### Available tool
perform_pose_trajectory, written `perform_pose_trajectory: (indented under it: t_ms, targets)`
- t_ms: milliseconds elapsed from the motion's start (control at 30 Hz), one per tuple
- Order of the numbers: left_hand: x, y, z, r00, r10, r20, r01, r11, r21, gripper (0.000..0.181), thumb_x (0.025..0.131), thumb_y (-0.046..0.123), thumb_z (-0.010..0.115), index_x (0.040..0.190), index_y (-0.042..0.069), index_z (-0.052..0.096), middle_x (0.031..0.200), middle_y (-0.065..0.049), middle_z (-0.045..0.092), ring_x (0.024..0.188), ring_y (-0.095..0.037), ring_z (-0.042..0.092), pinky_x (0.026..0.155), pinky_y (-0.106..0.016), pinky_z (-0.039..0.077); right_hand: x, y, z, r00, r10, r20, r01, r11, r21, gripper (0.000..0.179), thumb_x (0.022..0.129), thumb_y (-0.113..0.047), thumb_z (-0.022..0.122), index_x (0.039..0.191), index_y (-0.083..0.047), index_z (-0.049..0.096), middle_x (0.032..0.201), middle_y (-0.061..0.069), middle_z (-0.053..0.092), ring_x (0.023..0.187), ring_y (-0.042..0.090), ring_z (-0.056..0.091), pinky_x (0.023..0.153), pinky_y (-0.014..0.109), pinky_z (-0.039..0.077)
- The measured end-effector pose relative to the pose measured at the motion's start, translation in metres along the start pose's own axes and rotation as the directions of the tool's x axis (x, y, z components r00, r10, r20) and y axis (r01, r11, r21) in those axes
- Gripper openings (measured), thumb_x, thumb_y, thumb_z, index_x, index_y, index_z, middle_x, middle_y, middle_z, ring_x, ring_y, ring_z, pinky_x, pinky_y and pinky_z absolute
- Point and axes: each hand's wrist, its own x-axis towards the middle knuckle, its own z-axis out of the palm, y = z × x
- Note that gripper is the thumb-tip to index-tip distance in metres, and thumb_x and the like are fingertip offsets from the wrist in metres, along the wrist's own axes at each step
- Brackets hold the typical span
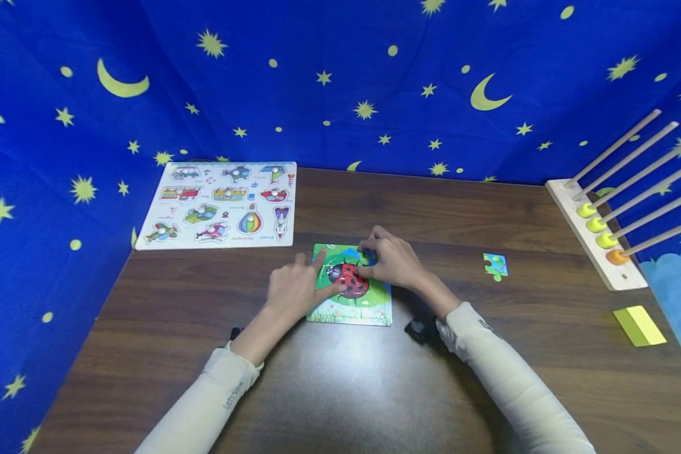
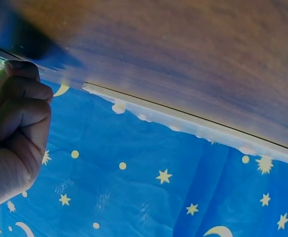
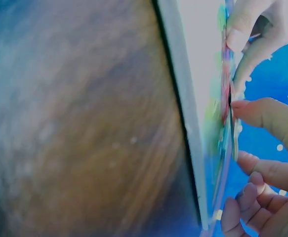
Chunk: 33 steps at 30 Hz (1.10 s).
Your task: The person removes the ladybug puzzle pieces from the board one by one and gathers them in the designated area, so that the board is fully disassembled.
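Observation:
A ladybug jigsaw puzzle (image 1: 349, 316) in a flat green-edged tray lies on the table in front of me. My left hand (image 1: 294, 287) rests on its left side, thumb and index finger spread and pressing on it. In the left wrist view, other fingers of the left hand (image 2: 20, 108) are curled. At the upper right of the tray, my right hand (image 1: 396, 260) pinches a puzzle piece (image 1: 369, 257) between thumb and index finger. The right wrist view shows that thin piece (image 3: 234, 136) close against the puzzle's surface. One loose puzzle piece (image 1: 495, 266) lies to the right.
A white vehicle peg puzzle board (image 1: 243, 238) lies at the back left. A wooden peg stand (image 1: 593, 243) with yellow and orange beads is at the back right, with a yellow block (image 1: 640, 326) nearer. Behind the table (image 1: 340, 403) hangs a blue starry cloth (image 1: 295, 94).

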Motion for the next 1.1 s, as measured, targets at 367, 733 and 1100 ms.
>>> perform_pose_trajectory:
  t_ms: [367, 733, 1100]
  targets:
    - [0.0, 0.001, -0.001, 0.999, -0.012, 0.031, 0.013, 1.0, -0.007, 0.091, 0.085, 0.08, 0.048, 0.154, 0.022, 0.037, 0.127, -0.022, 0.063, 0.048, -0.013, 0.041, 0.041, -0.024, 0.027, -0.001, -0.008, -0.001, 0.998, -0.049, -0.041, 0.044, 0.992, -0.116, 0.048, 0.075, -0.035, 0.083, 0.108, -0.002, 0.075, 0.09, 0.004, 0.051, 0.064, 0.011, 0.045, 0.052, 0.023, 0.038]
    - [0.002, 0.002, -0.005, 0.999, 0.015, 0.036, -0.017, 0.998, 0.053, 0.089, 0.087, 0.079, 0.045, 0.153, 0.021, 0.039, 0.132, -0.022, 0.062, 0.045, -0.012, 0.039, 0.042, -0.024, 0.027, 0.004, -0.013, -0.008, 0.998, -0.055, 0.006, 0.055, 0.982, -0.182, 0.051, 0.073, -0.037, 0.084, 0.109, -0.002, 0.075, 0.092, 0.006, 0.051, 0.065, 0.013, 0.047, 0.051, 0.024, 0.04]
    - [0.002, 0.003, -0.008, 0.999, 0.01, 0.051, -0.012, 0.999, 0.05, 0.091, 0.086, 0.081, 0.044, 0.153, 0.02, 0.039, 0.131, -0.022, 0.062, 0.046, -0.013, 0.043, 0.044, -0.025, 0.031, 0.008, -0.016, -0.019, 0.997, -0.051, 0.05, 0.058, 0.986, -0.156, 0.045, 0.074, -0.035, 0.084, 0.105, -0.004, 0.075, 0.095, 0.007, 0.055, 0.068, 0.015, 0.051, 0.056, 0.028, 0.045]
